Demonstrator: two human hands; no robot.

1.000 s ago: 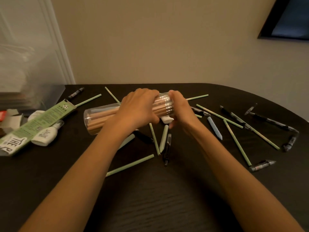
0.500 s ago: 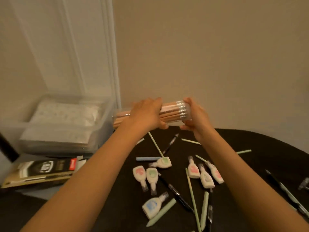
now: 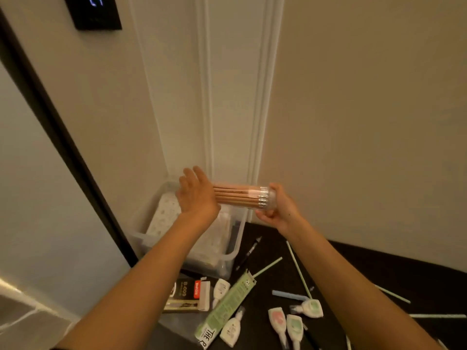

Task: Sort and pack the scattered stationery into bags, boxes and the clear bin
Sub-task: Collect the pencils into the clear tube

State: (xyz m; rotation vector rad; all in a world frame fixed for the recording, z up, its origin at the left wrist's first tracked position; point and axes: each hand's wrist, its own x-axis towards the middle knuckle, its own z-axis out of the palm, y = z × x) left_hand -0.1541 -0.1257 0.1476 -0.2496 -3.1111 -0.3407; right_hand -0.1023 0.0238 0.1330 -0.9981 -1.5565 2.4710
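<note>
Two hands (image 3: 195,198), right (image 3: 276,209) curled round tube (image 3: 238,197)

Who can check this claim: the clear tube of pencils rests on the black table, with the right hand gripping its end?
Not quite: the head view shows the clear tube of pencils held up in the air, clear of the black table, with the right hand gripping its end.

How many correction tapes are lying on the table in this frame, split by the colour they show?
Pink-faced correction tape: 1
Green-faced correction tapes: 2
Plain white correction tapes: 2
Total: 5
</note>
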